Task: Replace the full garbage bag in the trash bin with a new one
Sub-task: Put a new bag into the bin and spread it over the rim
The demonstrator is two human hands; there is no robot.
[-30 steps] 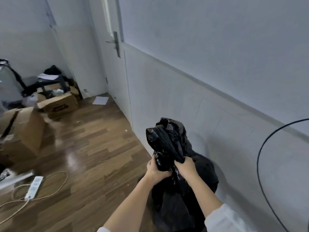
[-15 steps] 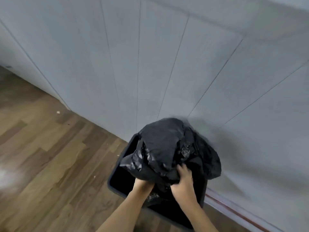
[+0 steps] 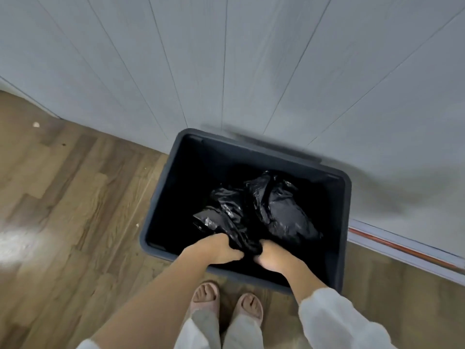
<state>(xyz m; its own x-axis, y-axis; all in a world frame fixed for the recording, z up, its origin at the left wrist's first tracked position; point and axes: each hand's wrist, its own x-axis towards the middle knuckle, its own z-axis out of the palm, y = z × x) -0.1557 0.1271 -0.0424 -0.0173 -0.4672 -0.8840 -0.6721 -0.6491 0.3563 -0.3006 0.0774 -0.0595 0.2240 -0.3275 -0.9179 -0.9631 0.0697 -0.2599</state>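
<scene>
A dark grey rectangular trash bin point(image 3: 161, 205) stands on the floor against the wall, seen from above. Inside it lies a crumpled black garbage bag point(image 3: 279, 210), low in the dark interior. My left hand point(image 3: 216, 250) and my right hand point(image 3: 274, 255) reach over the bin's near rim, side by side. Both are closed on the bag's near edge, with black plastic bunched between them. The bottom of the bin is too dark to make out.
A pale panelled wall point(image 3: 226, 59) rises right behind the bin. Wood floor point(image 3: 63, 197) stretches to the left. A baseboard with a red strip point(image 3: 402, 250) runs off to the right. My feet in beige slippers point(image 3: 226, 303) stand just before the bin.
The view has tilted from the room down onto the bin. The black bag, held up high before, has gone down into the bin with both hands still on it.
</scene>
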